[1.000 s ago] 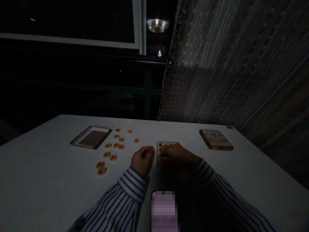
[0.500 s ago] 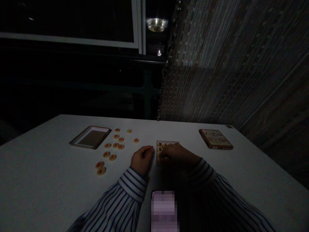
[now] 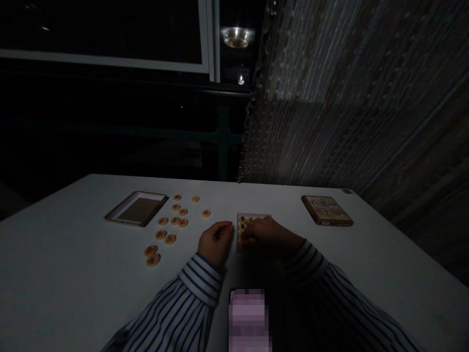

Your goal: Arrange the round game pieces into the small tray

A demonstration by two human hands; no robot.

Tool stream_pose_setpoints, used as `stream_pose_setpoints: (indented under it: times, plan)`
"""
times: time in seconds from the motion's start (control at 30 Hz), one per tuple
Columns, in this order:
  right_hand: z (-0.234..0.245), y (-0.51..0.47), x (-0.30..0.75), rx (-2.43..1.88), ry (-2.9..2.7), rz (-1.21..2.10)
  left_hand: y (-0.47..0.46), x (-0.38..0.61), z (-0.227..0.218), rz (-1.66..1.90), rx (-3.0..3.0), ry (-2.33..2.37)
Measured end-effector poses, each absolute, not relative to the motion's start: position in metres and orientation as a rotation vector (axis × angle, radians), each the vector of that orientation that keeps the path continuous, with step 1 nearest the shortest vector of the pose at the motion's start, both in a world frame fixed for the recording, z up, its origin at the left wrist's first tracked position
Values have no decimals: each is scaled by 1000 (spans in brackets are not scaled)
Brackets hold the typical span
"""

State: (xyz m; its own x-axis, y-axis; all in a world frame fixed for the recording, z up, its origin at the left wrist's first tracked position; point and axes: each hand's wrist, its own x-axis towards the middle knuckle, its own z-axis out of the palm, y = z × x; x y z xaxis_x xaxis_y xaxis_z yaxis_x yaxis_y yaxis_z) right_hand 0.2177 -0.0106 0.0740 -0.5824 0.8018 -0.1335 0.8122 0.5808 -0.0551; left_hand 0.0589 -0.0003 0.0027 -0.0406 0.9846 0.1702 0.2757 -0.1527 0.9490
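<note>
On the white table [image 3: 66,274] a small square tray of round game pieces [image 3: 245,221] lies in front of me. My right hand [image 3: 271,235] rests over this tray with its fingers curled down onto the pieces; what the fingertips pinch is hidden. My left hand [image 3: 216,242] sits just left of the tray, fingers curled loosely, touching the tray's left edge. Several pale round discs with red marks [image 3: 172,222] lie scattered to the left of my hands.
An open, shallow box half [image 3: 136,208] lies at the back left beside the discs. A flat printed box lid [image 3: 327,210] lies at the back right. A blurred phone-sized object [image 3: 249,318] sits near the front edge. Behind are a dark window and a woven curtain.
</note>
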Motion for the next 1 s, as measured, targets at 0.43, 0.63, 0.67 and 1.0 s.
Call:
stream_pose_setpoints:
  times: [0.43,0.63,0.67,1.0]
  plan:
    - [96,-17,231,1526,2832,-25,1,57,1,1241,1500,1378]
    - [117,-24,240,1676,2926,29,1,57,2,1281,1506,1376]
    - [117,-24,240,1687,2929,35,1,56,2,1289,1509,1374]
    - [118,-26,237,1713,2975,26,11,39,9,1344,1560,1465]
